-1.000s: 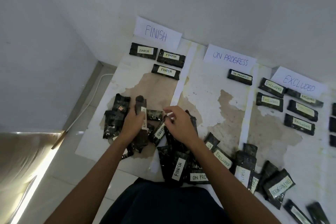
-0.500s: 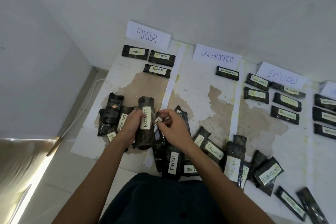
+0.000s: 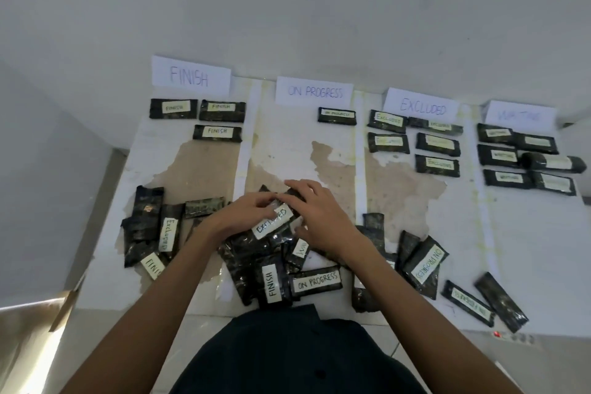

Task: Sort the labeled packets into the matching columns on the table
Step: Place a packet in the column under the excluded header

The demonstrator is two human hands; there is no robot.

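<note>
A black packet labelled EXCLUDED [image 3: 272,223] is held tilted between my left hand [image 3: 240,213] and my right hand [image 3: 315,216], over the pile of unsorted packets [image 3: 281,278] at the table's near edge. Both hands grip it, the left at its left end, the right at its upper right end. Four paper signs stand at the back: FINISH [image 3: 191,75], ON PROGRESS [image 3: 315,91], EXCLUDED [image 3: 422,106] and WAITING [image 3: 519,113]. Below them lie sorted packets: three under FINISH [image 3: 217,132], one under ON PROGRESS [image 3: 336,114], several under EXCLUDED [image 3: 437,163] and under WAITING [image 3: 499,155].
More loose packets lie at the near left [image 3: 150,227] and the near right [image 3: 422,265]. White strips [image 3: 360,163] divide the table into columns. The wall [image 3: 319,9] rises right behind the signs. A power strip with a red light [image 3: 511,336] sits on the floor at right.
My left hand has carried the EXCLUDED packet rightward and tilted it, and my right hand has taken hold of it too. The view has shifted right, so the WAITING column shows.
</note>
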